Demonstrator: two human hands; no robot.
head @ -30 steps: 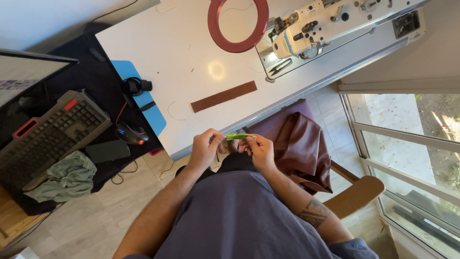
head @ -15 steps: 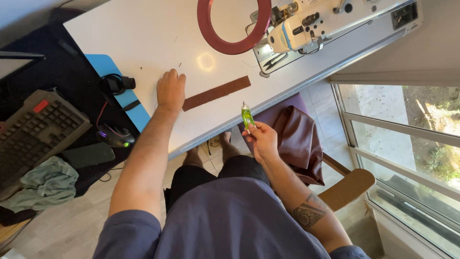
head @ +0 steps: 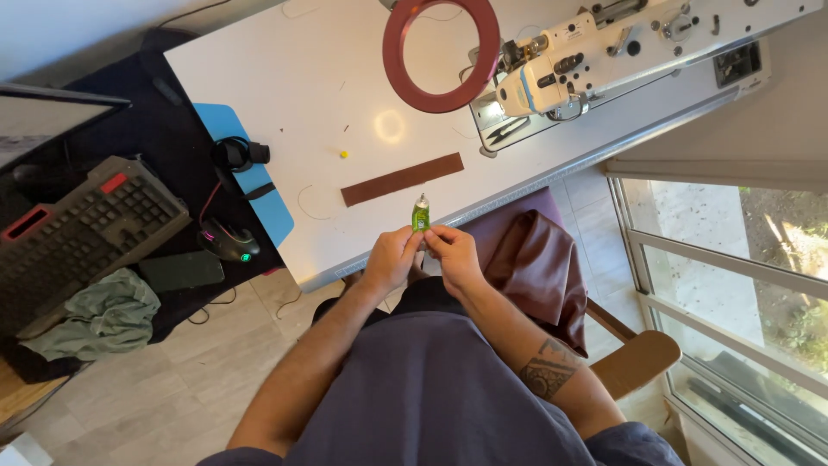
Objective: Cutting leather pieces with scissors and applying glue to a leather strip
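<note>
Both my hands meet just in front of the white table's point(head: 285, 78) near edge. My left hand point(head: 392, 257) and my right hand point(head: 453, 255) pinch a small green tube point(head: 420, 214) between their fingertips, its tip pointing up toward the table. Just beyond it on the tabletop lies a long brown leather strip point(head: 402, 179). A tiny yellow cap-like bit point(head: 343, 155) rests on the table to the left of the strip.
A white sewing machine point(head: 595, 47) and a red ring point(head: 442, 52) sit at the table's far side. Dark brown leather point(head: 539, 267) drapes at my right. On the left are a keyboard point(head: 82, 229), mouse point(head: 228, 242), blue pad point(head: 250, 181) and a green cloth point(head: 99, 319).
My left hand has come back from the tabletop near the strip and joined my right hand on the green tube. A small yellow bit now lies on the table.
</note>
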